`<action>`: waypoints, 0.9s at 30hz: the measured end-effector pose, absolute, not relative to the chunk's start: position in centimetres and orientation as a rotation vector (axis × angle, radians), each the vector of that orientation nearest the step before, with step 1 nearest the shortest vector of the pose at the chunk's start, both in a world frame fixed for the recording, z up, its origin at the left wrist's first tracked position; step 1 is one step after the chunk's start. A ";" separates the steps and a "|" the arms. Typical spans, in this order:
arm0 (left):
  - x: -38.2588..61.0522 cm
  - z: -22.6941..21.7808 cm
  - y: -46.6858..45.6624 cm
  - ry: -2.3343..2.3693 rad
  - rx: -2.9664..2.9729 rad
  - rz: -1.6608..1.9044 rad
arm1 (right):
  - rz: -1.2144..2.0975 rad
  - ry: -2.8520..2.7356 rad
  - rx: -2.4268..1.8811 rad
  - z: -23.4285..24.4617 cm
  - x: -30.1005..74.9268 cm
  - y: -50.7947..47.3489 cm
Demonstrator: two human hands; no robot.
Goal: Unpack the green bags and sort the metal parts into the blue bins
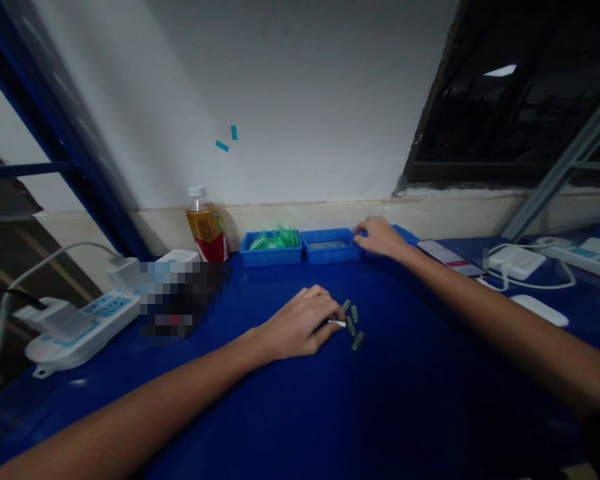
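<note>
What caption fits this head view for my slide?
Left hand rests by small grey cylinders on the blue table; right hand reaches the row of blue trays.

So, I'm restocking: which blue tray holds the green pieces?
The leftmost blue tray, beside the bottle; the middle tray holds greyish parts instead.

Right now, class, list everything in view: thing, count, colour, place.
table: one, blue, under everything
cylinders: four, grey, mid-table
trays: two clearly seen, blue, by the wall
green pieces: many, green, in the left tray
bottle: one, yellow and red label, left of the trays
power strips: two, white, far left and far right
phone: one, dark, right of the trays
left hand: curled, beside the cylinders
right hand: at the right tray's rim
</note>
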State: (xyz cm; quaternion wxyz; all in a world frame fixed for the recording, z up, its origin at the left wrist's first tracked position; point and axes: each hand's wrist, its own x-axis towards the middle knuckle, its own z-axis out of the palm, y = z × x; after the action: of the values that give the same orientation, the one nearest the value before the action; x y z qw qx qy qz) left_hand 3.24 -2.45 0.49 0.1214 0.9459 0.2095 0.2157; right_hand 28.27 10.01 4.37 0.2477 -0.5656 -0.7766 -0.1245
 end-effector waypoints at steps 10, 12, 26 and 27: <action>3.2 -0.3 -1.3 0.875 2.541 0.974 | -0.186 -2.339 -1.081 1.4 24.4 -3.8; 3.2 -0.3 -1.4 0.786 2.586 0.934 | -0.205 -2.345 -1.087 1.0 24.0 -5.3; 3.1 -0.3 -2.0 0.633 2.606 0.933 | -0.145 -2.324 -1.092 0.5 22.9 -5.2; 3.1 -0.2 -2.0 0.622 2.611 0.945 | -0.109 -2.303 -1.096 0.4 23.0 -5.1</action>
State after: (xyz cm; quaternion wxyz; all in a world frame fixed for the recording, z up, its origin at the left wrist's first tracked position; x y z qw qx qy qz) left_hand 3.10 -2.05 -0.22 0.1478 0.9075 0.2162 0.3284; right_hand 22.98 -5.10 0.38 0.2902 -0.4108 -0.8633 -0.0410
